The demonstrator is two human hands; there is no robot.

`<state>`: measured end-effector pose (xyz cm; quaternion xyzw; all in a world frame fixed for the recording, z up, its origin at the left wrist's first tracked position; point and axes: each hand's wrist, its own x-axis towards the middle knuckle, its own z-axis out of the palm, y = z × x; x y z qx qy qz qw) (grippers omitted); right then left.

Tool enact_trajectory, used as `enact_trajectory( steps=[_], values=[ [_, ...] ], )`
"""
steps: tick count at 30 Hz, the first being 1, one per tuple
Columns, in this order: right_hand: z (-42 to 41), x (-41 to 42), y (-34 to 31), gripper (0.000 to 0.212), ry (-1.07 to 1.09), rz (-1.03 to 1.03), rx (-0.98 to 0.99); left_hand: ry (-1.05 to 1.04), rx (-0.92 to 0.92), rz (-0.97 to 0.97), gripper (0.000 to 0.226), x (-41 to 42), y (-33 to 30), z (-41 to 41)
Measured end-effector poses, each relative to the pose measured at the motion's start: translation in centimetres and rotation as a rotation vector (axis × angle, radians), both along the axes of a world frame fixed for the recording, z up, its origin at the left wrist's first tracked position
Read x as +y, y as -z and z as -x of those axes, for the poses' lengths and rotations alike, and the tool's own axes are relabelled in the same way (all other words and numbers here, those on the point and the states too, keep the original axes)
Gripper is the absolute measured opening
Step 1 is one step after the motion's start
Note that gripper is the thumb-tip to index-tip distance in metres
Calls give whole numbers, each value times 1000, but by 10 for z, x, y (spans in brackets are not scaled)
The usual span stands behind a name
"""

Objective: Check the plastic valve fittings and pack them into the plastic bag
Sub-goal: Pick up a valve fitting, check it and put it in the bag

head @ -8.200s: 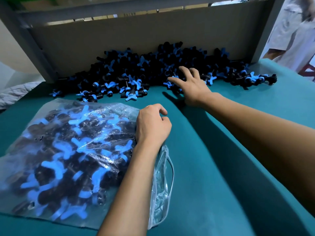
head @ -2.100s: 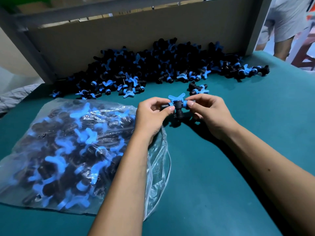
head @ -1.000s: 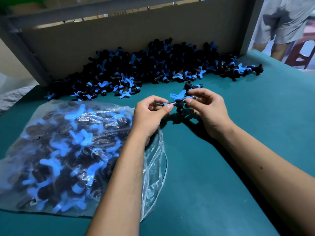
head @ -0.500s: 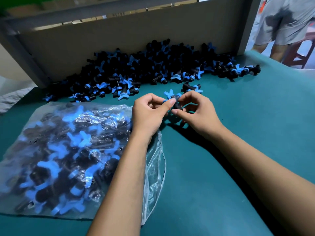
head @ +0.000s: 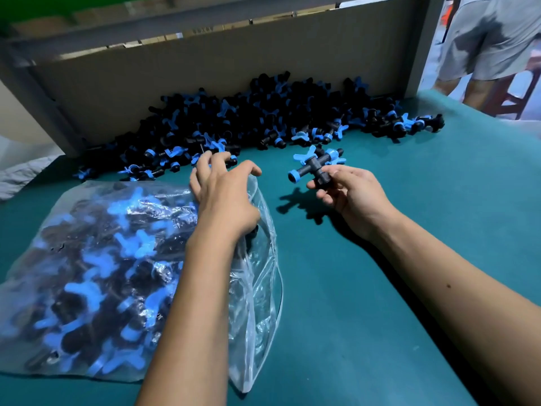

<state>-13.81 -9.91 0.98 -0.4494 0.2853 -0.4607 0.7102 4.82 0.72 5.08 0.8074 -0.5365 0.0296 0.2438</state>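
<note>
A clear plastic bag (head: 96, 276), packed with black and blue valve fittings, lies on the left of the teal table (head: 380, 288). My left hand (head: 222, 197) is at its mouth with fingers spread and curled, and its thumb lifts the bag's upper edge. Just right of the mouth, my right hand (head: 354, 197) pinches one black T-shaped valve fitting (head: 314, 168) with a blue butterfly handle and blue end rings, held above the table. A big pile of loose fittings (head: 263, 121) lies behind both hands.
A cardboard wall (head: 205, 68) backs the pile, framed by grey metal posts. One loose fitting (head: 333, 155) lies just behind the held one. Another person in grey clothes (head: 491, 39) stands beyond the table's far right corner beside a red stool.
My left hand has let go of the fitting and moved left to the bag's mouth, raising its edge. My right hand alone keeps the fitting and has drawn it slightly right.
</note>
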Motion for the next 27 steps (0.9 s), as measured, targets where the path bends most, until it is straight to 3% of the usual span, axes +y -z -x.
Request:
enact_trajectory(
  steps=[4, 7, 12, 15, 22, 25, 27],
  values=[
    [1, 0, 2, 5, -47, 82, 41, 79, 155, 155, 69, 2, -9, -10],
    [0, 6, 4, 11, -67, 294, 165, 183, 290, 332, 72, 1, -14, -21],
    [-17, 28, -10, 18, -129, 586, 314, 341, 778, 524, 77, 4, -27, -15],
    [-36, 50, -16, 18, -192, 774, 364, 387, 933, 586, 72, 8, -37, -8],
    [-68, 88, 3, 14, -356, 1316, 521, 429, 1021, 624, 72, 4, -38, 3],
    [-67, 91, 5, 15, -367, 1349, 606, 404, 982, 594, 69, -3, -31, 10],
    [-66, 90, 3, 17, -334, 1246, 502, 387, 946, 576, 66, -7, -24, 16]
  ],
)
